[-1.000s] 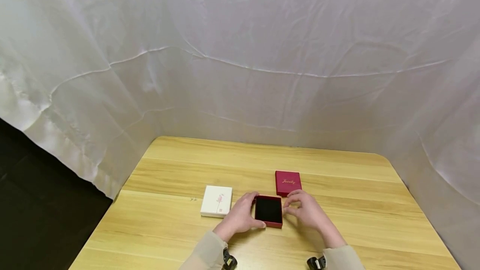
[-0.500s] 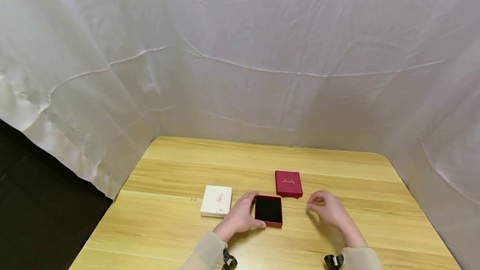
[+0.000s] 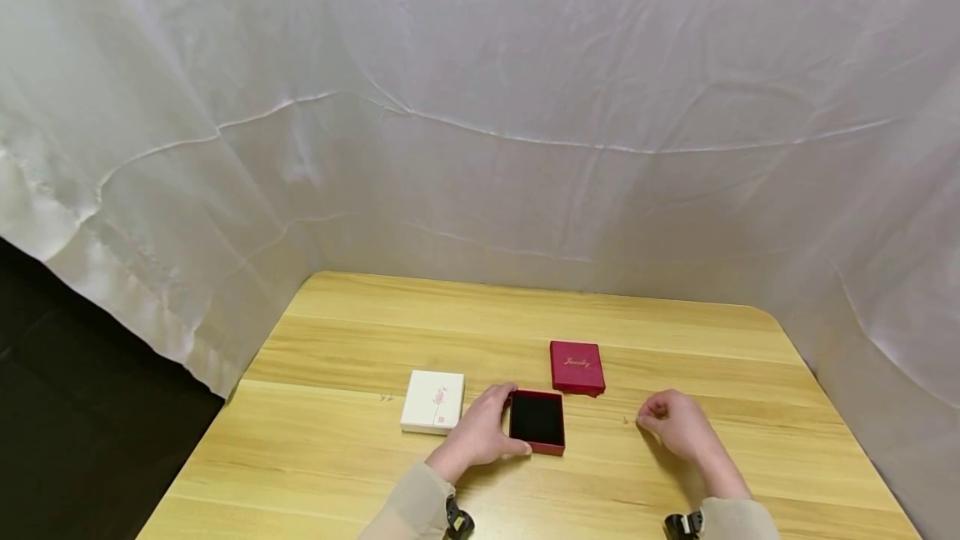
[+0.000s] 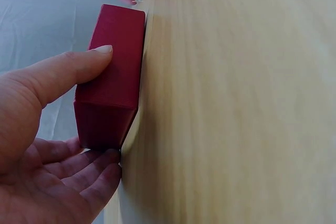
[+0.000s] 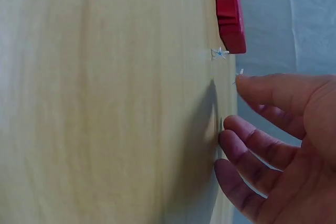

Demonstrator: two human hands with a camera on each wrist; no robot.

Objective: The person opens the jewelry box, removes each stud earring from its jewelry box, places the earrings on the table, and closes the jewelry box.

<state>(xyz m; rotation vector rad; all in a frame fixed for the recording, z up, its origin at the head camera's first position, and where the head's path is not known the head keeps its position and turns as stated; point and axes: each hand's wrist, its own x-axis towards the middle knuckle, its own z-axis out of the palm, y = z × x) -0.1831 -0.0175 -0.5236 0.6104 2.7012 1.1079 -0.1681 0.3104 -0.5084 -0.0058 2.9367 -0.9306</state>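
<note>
My left hand (image 3: pixel 478 430) grips the left side of an open red jewelry box base (image 3: pixel 564 446) with a black pad (image 3: pixel 537 418) inside. In the left wrist view, the thumb (image 4: pixel 100 59) presses one wall of the box (image 4: pixel 118 59) and the fingers lie at its far side. My right hand (image 3: pixel 678 425) is to the right of the box, low over the table. Its thumb and forefinger pinch a tiny shiny star earring (image 5: pixel 240 72), mostly hidden by the thumb. Another small star earring (image 5: pixel 219 53) lies on the table just left of those fingertips.
A red lid (image 3: pixel 577 367) with gold "Jewelry" lettering lies behind the open box. At the left is a white box (image 3: pixel 433 401) with a pink flower print, and beside it two tiny shiny pieces (image 3: pixel 386 397). A pale curtain (image 3: pixel 525 190) surrounds the wooden table (image 3: pixel 450 315).
My right hand has moved away to the right from the box's right side. A star earring now shows on the table by its fingertips. My left hand and the boxes have stayed put.
</note>
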